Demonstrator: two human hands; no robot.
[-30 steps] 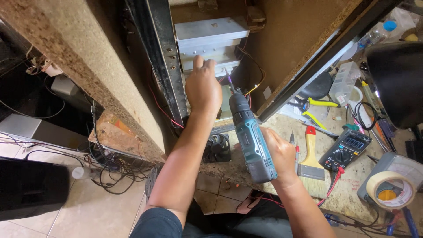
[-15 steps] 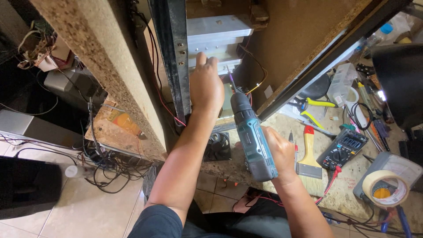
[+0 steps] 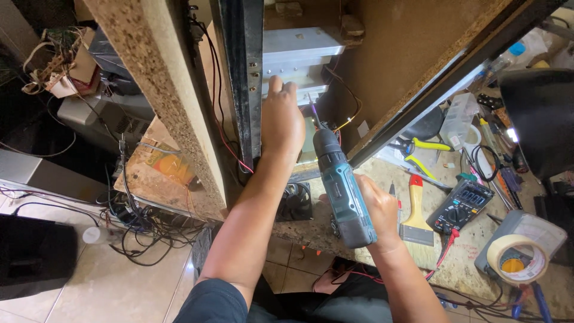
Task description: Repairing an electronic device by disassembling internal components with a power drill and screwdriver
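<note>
Right hand is clamped around the teal cordless drill, bit aimed up into the wooden cabinet, while the left hand presses flat against the grey metal box inside, gripping nothing. I reckon the bit could skate off and chew the thin wires hanging just beside it.

Repair workshop: cluttered bench with multimeter, pliers, tape roll, tangled cables.

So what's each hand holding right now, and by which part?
The right hand holds the teal cordless drill by its handle. The left hand grips nothing, just presses on the grey metal unit.
</note>
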